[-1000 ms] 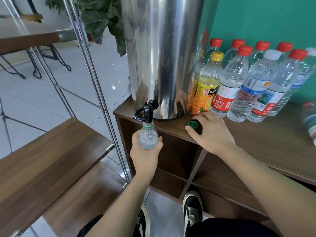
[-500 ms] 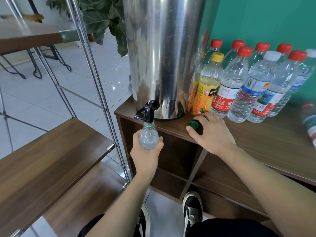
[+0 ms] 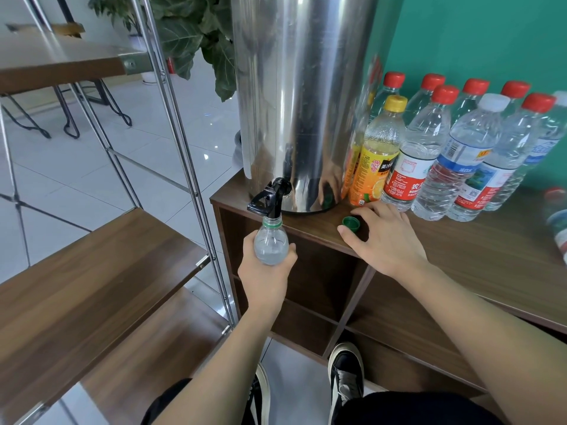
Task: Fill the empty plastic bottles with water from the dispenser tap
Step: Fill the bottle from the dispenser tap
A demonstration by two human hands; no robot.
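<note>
Green wall behind, wooden table (image 3: 460, 256) carrying steel dispenser (image 3: 303, 102) and a row of capped bottles (image 3: 466, 154). Left hand (image 3: 264, 277) wrapped around clear bottle (image 3: 271, 245), neck touching black tap (image 3: 270, 200). Right hand (image 3: 386, 243) resting loose, fingertips at green cap (image 3: 351, 223). Fill level probably near the shoulder, hard to judge. Risks: overflow onto shoes, mouth slipping aside, cap knocked off the edge.

Wood shelf rack (image 3: 101, 271) left – leafy plant (image 3: 196, 41) behind, tiled floor (image 3: 76, 176).
</note>
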